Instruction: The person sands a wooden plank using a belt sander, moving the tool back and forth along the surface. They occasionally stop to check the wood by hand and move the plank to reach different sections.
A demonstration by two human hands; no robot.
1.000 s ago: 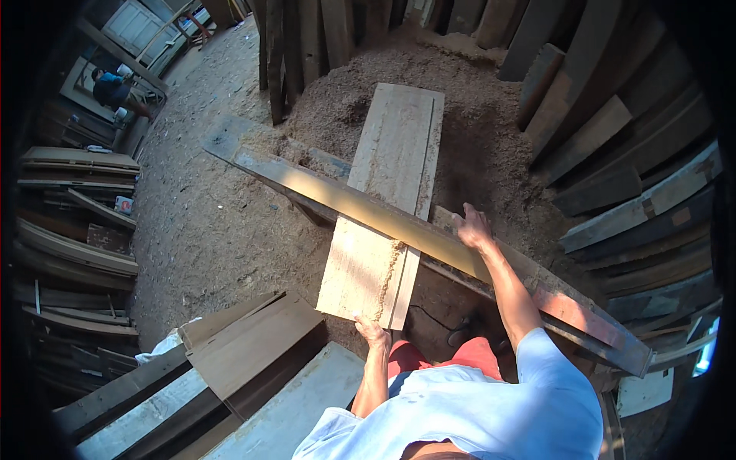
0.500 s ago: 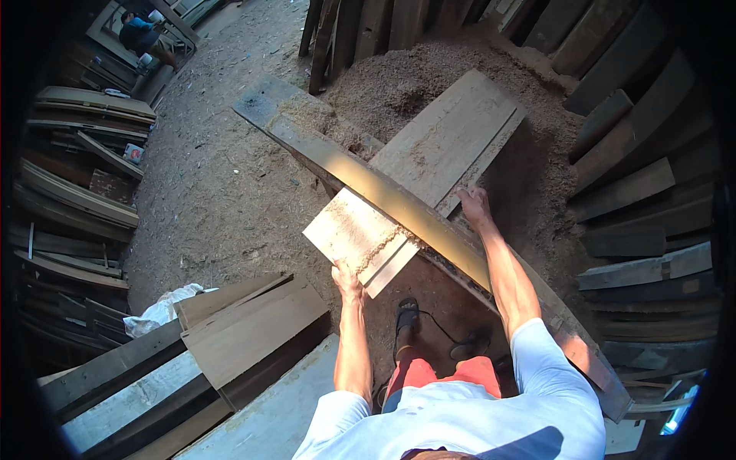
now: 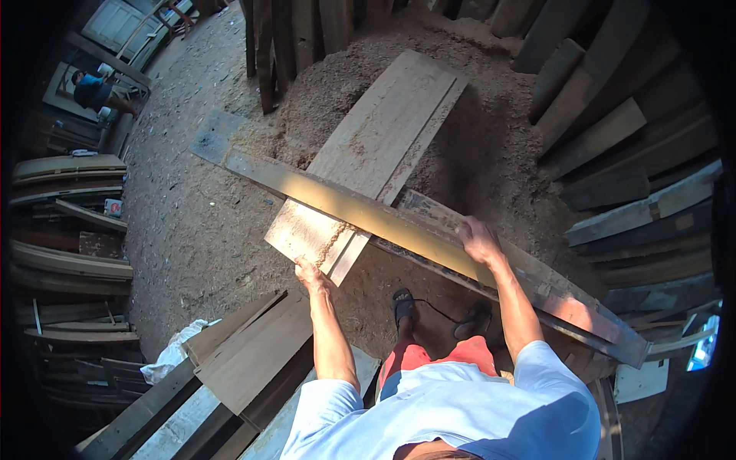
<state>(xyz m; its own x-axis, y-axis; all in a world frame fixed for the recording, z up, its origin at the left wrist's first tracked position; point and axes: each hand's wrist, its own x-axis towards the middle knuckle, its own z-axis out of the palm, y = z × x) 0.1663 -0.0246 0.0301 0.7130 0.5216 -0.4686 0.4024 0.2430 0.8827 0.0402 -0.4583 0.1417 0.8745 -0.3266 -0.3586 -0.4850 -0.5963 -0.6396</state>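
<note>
A wide wooden panel (image 3: 387,126) with a groove along its right side slants across the middle, passing beneath a long narrow plank (image 3: 349,202) lit yellow by the sun. Wood shavings lie across the panel's near, sunlit end. My left hand (image 3: 313,274) is closed on that near end, at its front edge. Further right, my right hand (image 3: 481,241) is apart from the panel. Its fingers curl over the far edge of the long plank, though the fingertips are partly hidden.
Shavings (image 3: 491,180) heap up beyond the long plank. Boards (image 3: 606,146) lean around the far and right sides, and stacked lumber (image 3: 73,261) lines the left. More boards (image 3: 257,349) lie at my near left. A person (image 3: 92,90) is at the far left.
My right hand has left the panel's right edge and come to the long plank. The left hand stays on the panel's near end. My view has turned, shifting the scene leftward.
</note>
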